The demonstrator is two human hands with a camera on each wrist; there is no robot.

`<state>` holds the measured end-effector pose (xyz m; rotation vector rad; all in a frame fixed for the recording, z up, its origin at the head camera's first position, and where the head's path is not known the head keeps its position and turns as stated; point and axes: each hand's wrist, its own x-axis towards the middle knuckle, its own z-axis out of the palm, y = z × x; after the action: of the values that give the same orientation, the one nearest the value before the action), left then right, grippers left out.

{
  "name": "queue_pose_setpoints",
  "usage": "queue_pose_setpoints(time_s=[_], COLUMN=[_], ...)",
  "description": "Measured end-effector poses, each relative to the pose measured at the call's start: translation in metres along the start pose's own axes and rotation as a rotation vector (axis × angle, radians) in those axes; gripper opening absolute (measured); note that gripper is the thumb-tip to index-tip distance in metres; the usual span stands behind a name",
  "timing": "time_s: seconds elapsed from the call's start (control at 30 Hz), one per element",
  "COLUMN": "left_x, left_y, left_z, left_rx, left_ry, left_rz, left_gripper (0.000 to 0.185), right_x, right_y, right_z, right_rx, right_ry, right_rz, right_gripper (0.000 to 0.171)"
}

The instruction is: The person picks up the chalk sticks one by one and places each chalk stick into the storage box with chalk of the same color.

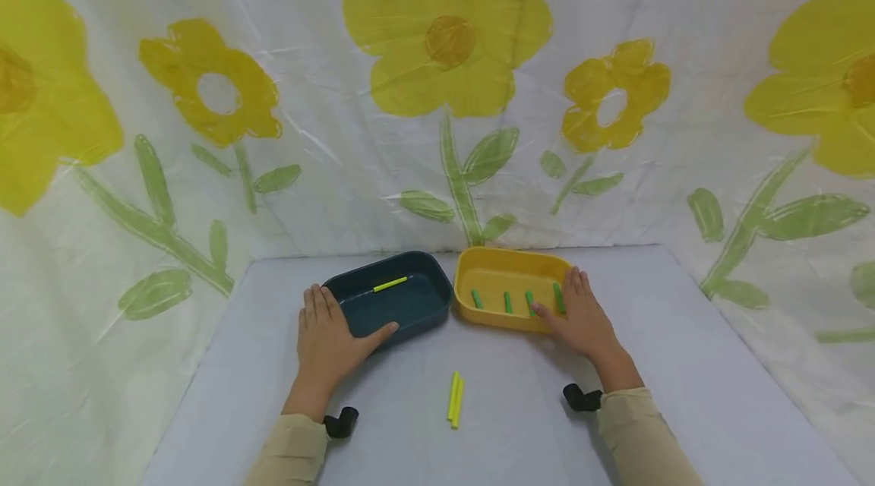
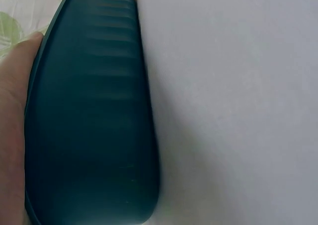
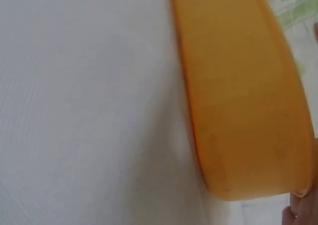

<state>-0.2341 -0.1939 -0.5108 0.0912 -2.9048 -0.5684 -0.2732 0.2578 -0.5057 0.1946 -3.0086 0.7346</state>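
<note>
Beige sleeve (image 1: 290,444) at the left leads to the left hand (image 1: 330,342), its fingers extended along the outer end of the teal tray (image 1: 412,310) and its thumb laid on the near rim, touching rather than clasping; one yellow stick (image 1: 390,284) lies inside, toward the back; next, on the desk (image 1: 383,433) in front of the trays, two loose yellow sticks (image 1: 459,404) lie side by side; then comes the yellow tray (image 1: 502,321), just beside the teal one, with four green sticks (image 1: 508,302) spaced along its near side; the right hand (image 1: 584,319) is at its right end, fingers straight against it and thumb over the near rim; the work looks partway along: every green stick in view is in the yellow tray, one yellow stick is in the teal tray, and two are outside both; no brand, label or writing can be read on trays, sticks or the flowered cloth (image 1: 307,53); the black wrist pieces (image 1: 342,422) are too small to tell
</note>
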Motion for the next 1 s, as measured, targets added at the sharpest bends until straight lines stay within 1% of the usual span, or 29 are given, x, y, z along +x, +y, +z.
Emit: queue_pose_setpoints(time_s=[0.1,0.17,0.27,0.33,0.37,0.5,0.57,0.7,0.83,0.93,1.0], left_x=[0.001,0.001,0.0,-0.001,-0.001,-0.001,0.0,-0.001,-0.002,-0.002,-0.001], left_y=[0.001,0.0,-0.001,-0.001,-0.001,-0.001,-0.001,-0.002,-0.003,-0.004,-0.004], left_z=[0.0,0.0,-0.001,-0.002,-0.003,-0.003,-0.002,0.0,0.0,0.001,0.001], left_rx=[0.007,0.008,0.003,-0.004,-0.008,-0.018,-0.021,-0.017,-0.024,-0.036,-0.038], left_ry=[-0.004,-0.017,-0.024,-0.023,-0.022,-0.022,-0.016,-0.005,-0.007,-0.009,-0.008], left_rz=[0.013,0.004,-0.015,-0.016,-0.014,-0.007,-0.003,0.002,-0.005,-0.005,-0.004], left_gripper=[0.153,0.154,0.155,0.155,0.155,0.155,0.155,0.155,0.155,0.156,0.156], right_x=[-0.002,-0.002,-0.004,-0.006,-0.009,-0.02,-0.026,-0.037,-0.052,-0.061,-0.066], right_y=[0.003,0.001,-0.009,-0.017,-0.022,-0.037,-0.045,-0.06,-0.074,-0.083,-0.089], right_z=[-0.003,-0.005,-0.01,-0.015,-0.017,-0.021,-0.02,-0.013,-0.005,0.0,0.004], right_rx=[0.054,0.048,0.05,0.078,0.101,0.185,0.21,0.228,0.241,0.241,0.238], right_ry=[0.066,0.14,0.261,0.298,0.296,0.232,0.197,0.108,-0.008,-0.049,-0.054], right_rz=[-0.016,-0.038,-0.07,-0.062,-0.048,-0.014,-0.03,-0.09,-0.101,-0.088,-0.092], right_gripper=[0.105,0.097,0.08,0.072,0.071,0.07,0.069,0.065,0.069,0.072,0.071])
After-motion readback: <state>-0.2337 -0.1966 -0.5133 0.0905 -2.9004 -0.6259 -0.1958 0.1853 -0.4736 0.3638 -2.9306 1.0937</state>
